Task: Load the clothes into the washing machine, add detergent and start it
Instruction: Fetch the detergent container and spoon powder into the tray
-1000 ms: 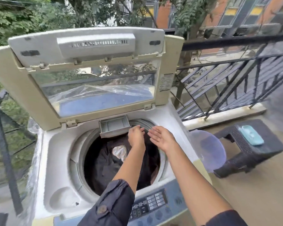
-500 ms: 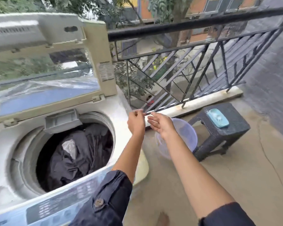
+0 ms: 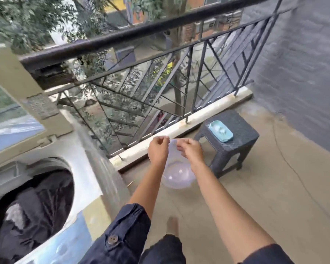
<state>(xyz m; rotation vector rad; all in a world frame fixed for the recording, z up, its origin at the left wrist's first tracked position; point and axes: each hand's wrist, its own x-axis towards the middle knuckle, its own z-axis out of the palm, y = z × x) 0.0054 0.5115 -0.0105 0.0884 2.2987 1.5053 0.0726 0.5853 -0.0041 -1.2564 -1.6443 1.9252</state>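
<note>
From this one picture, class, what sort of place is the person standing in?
Most likely an open balcony used for laundry. A metal railing looks out on trees and buildings, a top-loading washing machine stands open with dark clothes inside, and a stool sits on the bare floor.

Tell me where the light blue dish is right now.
The light blue dish sits on top of the dark stool, right of centre in the head view, near the base of the railing and beyond the clear bowl.
</note>
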